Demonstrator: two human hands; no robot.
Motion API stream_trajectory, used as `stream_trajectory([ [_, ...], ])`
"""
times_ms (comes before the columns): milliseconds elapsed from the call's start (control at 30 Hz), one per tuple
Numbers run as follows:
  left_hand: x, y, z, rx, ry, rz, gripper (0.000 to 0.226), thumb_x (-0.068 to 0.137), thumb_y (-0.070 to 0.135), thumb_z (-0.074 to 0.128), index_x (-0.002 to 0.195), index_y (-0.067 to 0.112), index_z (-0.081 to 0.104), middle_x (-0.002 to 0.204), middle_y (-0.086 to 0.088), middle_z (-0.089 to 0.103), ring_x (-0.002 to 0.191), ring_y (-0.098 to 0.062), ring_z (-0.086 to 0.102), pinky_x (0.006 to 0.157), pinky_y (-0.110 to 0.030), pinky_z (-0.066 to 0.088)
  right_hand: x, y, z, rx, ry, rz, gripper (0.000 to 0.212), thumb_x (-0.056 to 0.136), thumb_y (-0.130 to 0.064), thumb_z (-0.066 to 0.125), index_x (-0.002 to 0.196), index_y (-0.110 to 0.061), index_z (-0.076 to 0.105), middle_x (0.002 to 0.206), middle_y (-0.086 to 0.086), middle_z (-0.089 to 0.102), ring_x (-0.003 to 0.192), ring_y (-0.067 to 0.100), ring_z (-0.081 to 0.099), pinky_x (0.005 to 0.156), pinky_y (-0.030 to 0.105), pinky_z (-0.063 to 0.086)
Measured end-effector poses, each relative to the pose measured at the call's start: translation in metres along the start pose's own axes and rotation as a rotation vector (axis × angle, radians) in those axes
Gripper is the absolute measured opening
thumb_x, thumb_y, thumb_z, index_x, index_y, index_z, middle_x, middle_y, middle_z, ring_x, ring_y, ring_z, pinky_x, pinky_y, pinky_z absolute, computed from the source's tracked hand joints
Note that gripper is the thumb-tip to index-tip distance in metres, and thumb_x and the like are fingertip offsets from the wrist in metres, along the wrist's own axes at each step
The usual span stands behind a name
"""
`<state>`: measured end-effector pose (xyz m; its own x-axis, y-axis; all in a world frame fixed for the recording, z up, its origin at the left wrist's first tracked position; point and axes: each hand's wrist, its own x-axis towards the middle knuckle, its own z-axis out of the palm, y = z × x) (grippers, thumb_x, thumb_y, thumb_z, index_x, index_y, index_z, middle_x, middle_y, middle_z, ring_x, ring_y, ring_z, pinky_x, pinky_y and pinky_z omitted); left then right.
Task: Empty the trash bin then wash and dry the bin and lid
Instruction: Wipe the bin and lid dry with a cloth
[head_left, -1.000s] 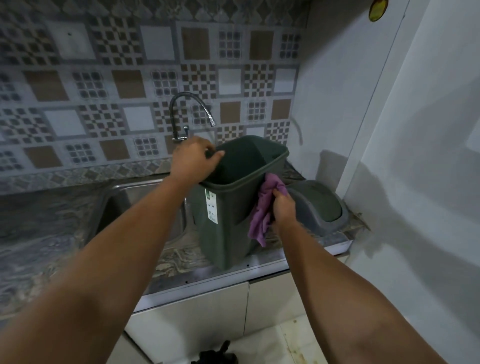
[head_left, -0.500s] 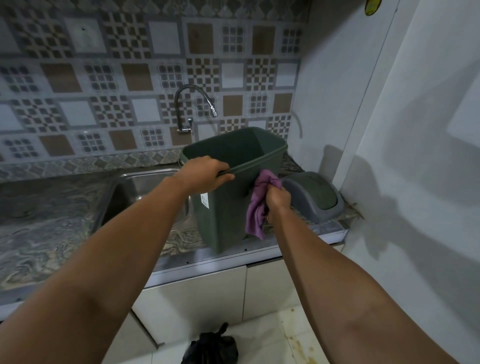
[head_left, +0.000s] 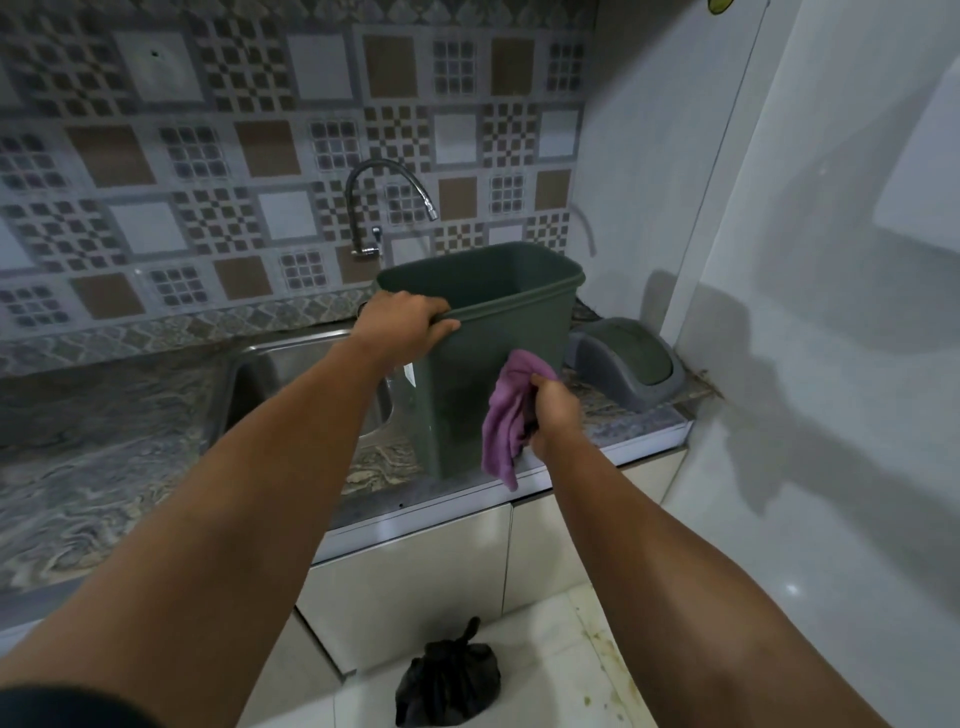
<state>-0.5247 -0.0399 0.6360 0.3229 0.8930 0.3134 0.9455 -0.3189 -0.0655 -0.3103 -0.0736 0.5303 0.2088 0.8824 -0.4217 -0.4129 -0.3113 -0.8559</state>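
head | left grip (head_left: 402, 325) still clamps bin (head_left: 488, 353) rim | right grip (head_left: 553, 410), clutching cloth (head_left: 506, 421), lower

Both forearms are bare all the way up from the left hand (head_left: 400, 325) and right hand (head_left: 553, 410), no watch, rings or gloves that I can spot, and just the edge of a dark sleeve (head_left: 62, 706) peeks in at the bottom-left corner on the left arm.

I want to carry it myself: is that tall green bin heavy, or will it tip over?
Probably light: the tall dark green plastic bin looks empty. It may tip easily, being tall on a narrow base, and the left hand grips its rim, perhaps steadying it.
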Motion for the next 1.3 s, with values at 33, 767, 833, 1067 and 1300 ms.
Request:
stream_trajectory([
  [33,0.001,-0.001,-0.002,0.031,-0.02,0.017,0.039,0.103,0.058,0.039,0.11,0.028,0.063,0.097,-0.003,0.071,0.092,-0.03,0.067,0.084,-0.04,0.048,0.0,-0.001,0.003,-0.008,0.0,-0.038,0.021,0.101,-0.022,0.052,0.096,-0.007,0.065,0.105,0.025,0.071,0.092,0.033,0.071,0.091,0.045,0.058],
  [767,0.063,-0.011,0.016,-0.33,-0.255,0.078,0.032,0.106,0.04,0.048,0.076,0.028,0.054,0.07,0.007,0.055,0.067,-0.009,0.052,0.067,-0.031,0.038,0.059,0.129,0.12,-0.371,0.225,-0.475,0.066,0.103,-0.035,0.034,0.156,0.004,0.034,0.166,0.027,0.023,0.15,0.04,0.026,0.125,0.044,0.024],
  [833,0.059,-0.009,0.017,-0.349,-0.264,0.092,0.033,0.105,0.039,0.05,0.074,0.029,0.053,0.067,0.007,0.054,0.063,-0.008,0.05,0.064,-0.029,0.036,0.075,0.134,0.115,-0.264,0.291,-0.32,0.068,0.099,-0.036,0.034,0.155,0.003,0.038,0.161,0.03,0.031,0.144,0.044,0.036,0.12,0.044,0.031],
  [1067,0.039,-0.012,0.009,-0.452,-0.286,0.119,0.033,0.104,0.033,0.055,0.071,0.03,0.055,0.063,0.006,0.052,0.057,-0.008,0.047,0.062,-0.029,0.038,0.1,0.13,0.071,-0.024,0.111,0.437,0.055,0.092,-0.045,0.053,0.13,-0.005,0.056,0.11,0.017,0.069,0.105,0.042,0.066,0.1,0.054,0.053],
  [1300,0.022,-0.001,-0.006,-0.373,-0.323,0.091,0.013,0.101,0.036,0.052,0.105,0.029,0.062,0.089,0.007,0.065,0.082,-0.014,0.061,0.078,-0.034,0.046,0.054,0.098,0.043,0.053,0.1,0.381,0.041,0.109,-0.025,0.035,0.135,0.0,0.054,0.107,0.014,0.062,0.117,0.039,0.06,0.11,0.049,0.048],
])
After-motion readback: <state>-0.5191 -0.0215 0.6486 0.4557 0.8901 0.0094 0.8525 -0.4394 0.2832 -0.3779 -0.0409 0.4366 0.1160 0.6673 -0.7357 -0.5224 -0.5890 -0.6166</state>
